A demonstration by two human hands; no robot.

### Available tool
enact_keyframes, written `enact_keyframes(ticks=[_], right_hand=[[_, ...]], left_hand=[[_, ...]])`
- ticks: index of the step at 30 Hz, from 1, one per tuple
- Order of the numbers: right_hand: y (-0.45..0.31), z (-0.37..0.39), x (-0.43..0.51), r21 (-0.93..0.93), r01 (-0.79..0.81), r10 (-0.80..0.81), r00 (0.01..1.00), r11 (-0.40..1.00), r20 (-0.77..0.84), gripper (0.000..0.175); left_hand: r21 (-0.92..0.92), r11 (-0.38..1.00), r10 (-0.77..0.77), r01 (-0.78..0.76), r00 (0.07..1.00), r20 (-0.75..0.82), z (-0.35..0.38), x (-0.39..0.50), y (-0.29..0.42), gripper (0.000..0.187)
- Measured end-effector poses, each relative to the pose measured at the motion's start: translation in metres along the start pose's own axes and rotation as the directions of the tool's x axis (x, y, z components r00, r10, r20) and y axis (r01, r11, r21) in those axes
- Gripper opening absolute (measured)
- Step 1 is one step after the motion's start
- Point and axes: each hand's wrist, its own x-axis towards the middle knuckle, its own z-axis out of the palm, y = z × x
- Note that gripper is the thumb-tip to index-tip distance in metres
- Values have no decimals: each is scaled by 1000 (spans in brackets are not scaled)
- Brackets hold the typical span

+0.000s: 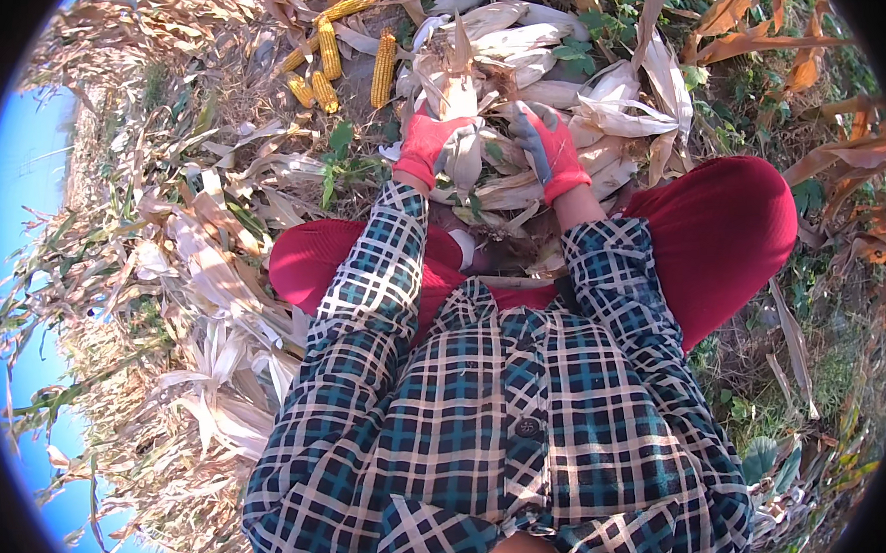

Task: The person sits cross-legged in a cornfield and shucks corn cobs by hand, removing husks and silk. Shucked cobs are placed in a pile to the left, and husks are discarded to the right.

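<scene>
My left hand [436, 143], in a red work glove with a grey palm, grips a corn ear in its pale dry husk [458, 99]. The husked ear stands roughly upright in the picture, its leaves hanging below my fingers. To its right is my right hand [547, 147], gloved the same way, with curled fingers beside dry husk leaves; whether they pinch a leaf is unclear. Around and beyond both hands lies a heap of unpeeled corn ears [524, 39]. Bare yellow cobs [383, 68] rest on the soil at the upper left, several of them together.
My bent knees in red trousers [719, 239] flank the heap. Dry husks and stalks [217, 266] cover the ground on the left. Green weeds [343, 158] grow near the bare cobs, and brown corn leaves [769, 41] reach in from the upper right.
</scene>
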Motion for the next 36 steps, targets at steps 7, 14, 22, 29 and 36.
enact_keyframes(ticks=[7,14,22,29,36], right_hand=[[-21,9,-21,-469,323,-268,946,822,182,90],[-30,16,-19,-380,233,-318,931,895,-180,56],[-18,10,-13,-574,206,-413,874,792,-257,41],[-11,11,-10,-575,385,-554,819,722,-146,22],[11,3,4,-452,215,-376,875,865,-303,32]], left_hand=[[556,811,117,-184,981,153,52,-59,34,60],[779,576,400,-248,917,-3,67,-79,46,88],[827,435,518,-357,850,94,63,-96,44,96],[277,955,25,-108,958,287,53,-85,32,90],[457,883,189,-109,973,-133,78,-96,8,93]])
